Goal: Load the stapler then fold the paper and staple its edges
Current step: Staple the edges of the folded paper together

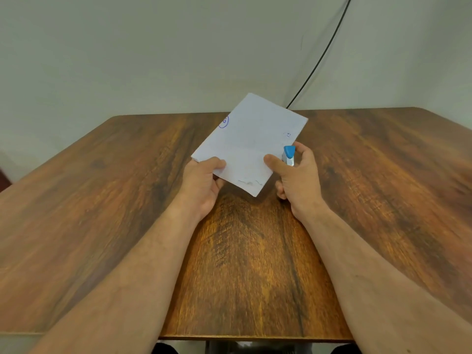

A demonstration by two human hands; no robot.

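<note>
A folded white paper (249, 141) with a blue circled mark near its far left corner is held tilted above the wooden table (102, 200). My left hand (201, 181) pinches its near left edge, thumb on top. My right hand (297, 175) grips a small stapler (289, 155) with a blue top and a metal body at the paper's right edge. The thumb of that hand lies on the paper. Most of the stapler is hidden by my fingers and the sheet.
A black cable (320, 57) runs down the grey wall behind the table's far edge. The table's near edge is close to my body, and its surface stretches wide on both sides of my arms.
</note>
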